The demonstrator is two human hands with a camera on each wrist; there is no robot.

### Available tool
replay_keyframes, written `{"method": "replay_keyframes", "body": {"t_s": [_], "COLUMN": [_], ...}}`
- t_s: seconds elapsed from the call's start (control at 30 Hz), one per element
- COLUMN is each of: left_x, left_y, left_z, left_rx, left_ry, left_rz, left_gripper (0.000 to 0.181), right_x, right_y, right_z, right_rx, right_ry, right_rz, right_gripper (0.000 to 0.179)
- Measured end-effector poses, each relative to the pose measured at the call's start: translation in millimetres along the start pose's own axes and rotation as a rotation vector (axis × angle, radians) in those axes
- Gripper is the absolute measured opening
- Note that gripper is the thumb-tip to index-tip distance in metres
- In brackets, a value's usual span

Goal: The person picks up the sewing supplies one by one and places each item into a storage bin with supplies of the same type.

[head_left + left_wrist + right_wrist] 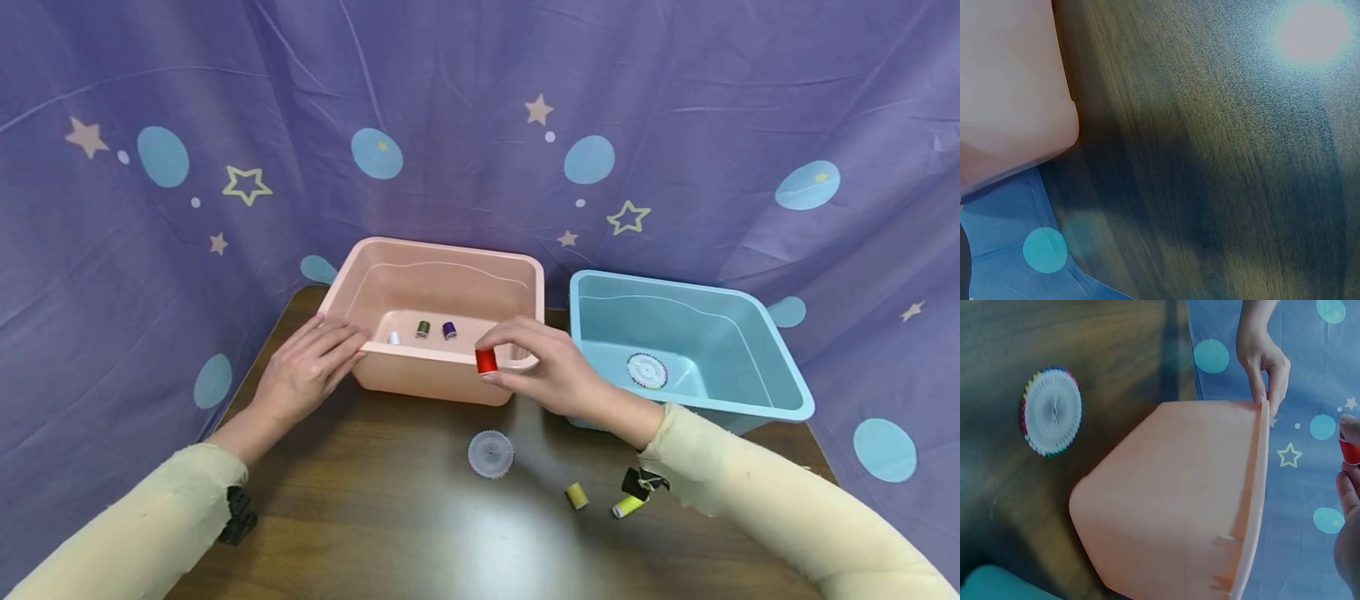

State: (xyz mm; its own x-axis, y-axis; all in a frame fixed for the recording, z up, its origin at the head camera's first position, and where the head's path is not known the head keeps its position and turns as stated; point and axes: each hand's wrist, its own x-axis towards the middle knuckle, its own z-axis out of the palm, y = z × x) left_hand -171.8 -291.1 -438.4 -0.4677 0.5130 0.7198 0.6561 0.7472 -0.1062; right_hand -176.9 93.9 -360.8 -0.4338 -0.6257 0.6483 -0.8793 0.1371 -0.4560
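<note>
Between thumb and fingertips my right hand [551, 367] pinches a red thread spool [486, 361] above the near right rim of the pink bin [435, 357]. My left hand [307, 367] grips that bin's rim at its near left corner; the right wrist view shows its thumb on the outer side. Inside the pink bin lie a white spool [393, 338], an olive green spool [423, 329] and a purple spool [449, 331]. The left wrist view catches only the bin's outer wall [1010, 75] and the table.
To the right stands a blue bin [720, 408] with a wheel of pins [647, 371] inside. Another pin wheel [491, 454] lies on the wooden table [360, 500]. Near my right sleeve are a gold spool [577, 496] and a yellow spool [627, 507]. A purple curtain [465, 75] hangs behind.
</note>
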Motion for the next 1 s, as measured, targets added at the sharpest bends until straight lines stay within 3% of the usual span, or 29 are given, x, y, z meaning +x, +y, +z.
{"method": "replay_keyframes", "body": {"t_s": [0.27, 0.8, 1.0], "left_x": [0.8, -1.3, -1.6], "left_y": [-0.6, 1.3, 1.7], "left_z": [-2.1, -3.0, -3.8], "left_rx": [0.007, 0.001, 0.012], "left_ry": [-0.005, 0.037, -0.005], "left_rz": [0.005, 0.017, -0.001], "left_gripper": [0.043, 0.041, 0.046], "right_x": [23.6, 72.4, 88.3], "right_y": [6.2, 22.3, 33.8], "right_z": [-5.9, -4.0, -2.0], "right_rx": [-0.064, -0.126, -0.164], "right_ry": [0.0, -0.107, -0.127], "right_rz": [-0.066, -0.098, -0.101], "right_gripper": [0.041, 0.034, 0.035]}}
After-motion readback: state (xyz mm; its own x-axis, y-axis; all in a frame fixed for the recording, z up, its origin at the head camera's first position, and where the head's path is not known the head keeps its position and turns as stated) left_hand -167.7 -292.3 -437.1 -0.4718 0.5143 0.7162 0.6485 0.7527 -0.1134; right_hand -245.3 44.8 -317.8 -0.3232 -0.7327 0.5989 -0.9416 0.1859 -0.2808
